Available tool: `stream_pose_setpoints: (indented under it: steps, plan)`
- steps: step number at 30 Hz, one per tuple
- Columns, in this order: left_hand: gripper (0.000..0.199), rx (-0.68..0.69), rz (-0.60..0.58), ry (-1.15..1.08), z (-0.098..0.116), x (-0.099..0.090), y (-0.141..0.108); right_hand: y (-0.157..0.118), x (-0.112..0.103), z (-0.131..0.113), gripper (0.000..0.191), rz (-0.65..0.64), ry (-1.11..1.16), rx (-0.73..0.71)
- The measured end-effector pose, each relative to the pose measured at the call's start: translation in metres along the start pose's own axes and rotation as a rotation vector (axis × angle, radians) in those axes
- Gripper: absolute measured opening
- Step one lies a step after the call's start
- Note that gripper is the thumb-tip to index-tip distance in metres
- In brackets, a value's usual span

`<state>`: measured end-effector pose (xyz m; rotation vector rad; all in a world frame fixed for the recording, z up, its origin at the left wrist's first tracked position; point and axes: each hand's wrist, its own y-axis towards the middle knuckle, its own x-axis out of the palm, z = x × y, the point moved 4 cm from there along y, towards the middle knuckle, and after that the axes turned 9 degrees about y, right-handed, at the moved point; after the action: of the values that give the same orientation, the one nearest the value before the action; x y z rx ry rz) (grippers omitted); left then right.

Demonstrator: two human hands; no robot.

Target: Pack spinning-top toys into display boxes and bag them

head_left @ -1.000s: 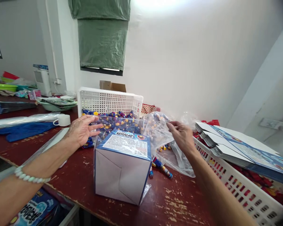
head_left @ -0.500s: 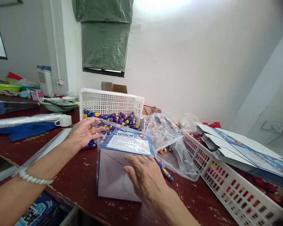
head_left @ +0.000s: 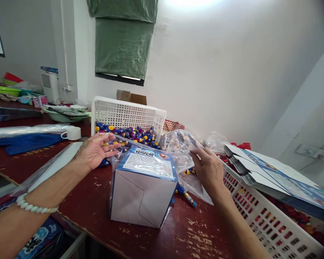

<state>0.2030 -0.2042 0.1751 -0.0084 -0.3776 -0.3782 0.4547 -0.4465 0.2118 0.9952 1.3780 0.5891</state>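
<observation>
A blue and white cardboard box [head_left: 143, 196] stands on the dark red table, its plain folded end facing me and its printed panel on top. A clear plastic bag [head_left: 183, 160] surrounds its sides, with the loose mouth spread above and to the right. My left hand [head_left: 97, 151] is at the box's far left corner, palm turned inward and fingers spread, touching the bag's edge. To the right of the box, my right hand [head_left: 209, 167] pinches the bag's film between thumb and fingers. Small blue and yellow toy pieces [head_left: 187, 198] lie beside the box.
Behind the box, a tipped white basket [head_left: 129, 111] spills several blue and yellow pieces. At right, another white basket [head_left: 248, 207] carries stacked flat cartons [head_left: 270, 172]. A white mug [head_left: 73, 133] and blue cloth [head_left: 32, 143] lie at left.
My right hand has left the box's front end, moved up and right, and taken hold of the plastic bag. My left hand stays nearly in place.
</observation>
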Motion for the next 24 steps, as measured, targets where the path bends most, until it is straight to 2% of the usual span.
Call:
stream_pose_setpoints:
  steps: [3, 6, 10, 12, 14, 16, 18, 21, 24]
  plan:
    - [0.010, 0.053, -0.037, 0.018, -0.005, -0.002, -0.003, -0.032, -0.001, 0.007, 0.023, 0.095, 0.126, -0.034]
    - [0.015, 0.171, -0.023, 0.090, -0.016, -0.008, -0.010, -0.071, 0.009, 0.011, 0.021, 0.153, 0.029, -0.059]
    - [0.024, 0.291, 0.082, 0.213, -0.044, -0.032, -0.018, -0.111, 0.029, 0.012, 0.019, 0.143, -0.085, -0.092]
    - [0.022, 0.338, 0.124, 0.313, -0.060, -0.048, -0.023, -0.124, 0.038, 0.010, 0.020, 0.118, -0.065, -0.101]
    - [0.014, 0.470, 0.133, 0.518, -0.070, -0.058, -0.029, -0.132, 0.046, 0.005, 0.021, 0.098, -0.044, -0.115]
    - [0.013, 0.636, 0.084, 0.756, -0.078, -0.057, -0.036, -0.136, 0.055, -0.001, 0.022, 0.066, -0.036, -0.135]
    - [0.018, 0.741, 0.010, 0.905, -0.087, -0.050, -0.042, -0.138, 0.063, -0.008, 0.023, 0.033, -0.029, -0.148]
    - [0.019, 0.800, -0.051, 0.979, -0.094, -0.037, -0.046, -0.139, 0.072, -0.017, 0.025, 0.029, 0.022, -0.157]
    - [0.020, 0.911, -0.038, 1.044, -0.097, -0.027, -0.051, -0.141, 0.079, -0.022, 0.025, 0.026, 0.072, -0.134]
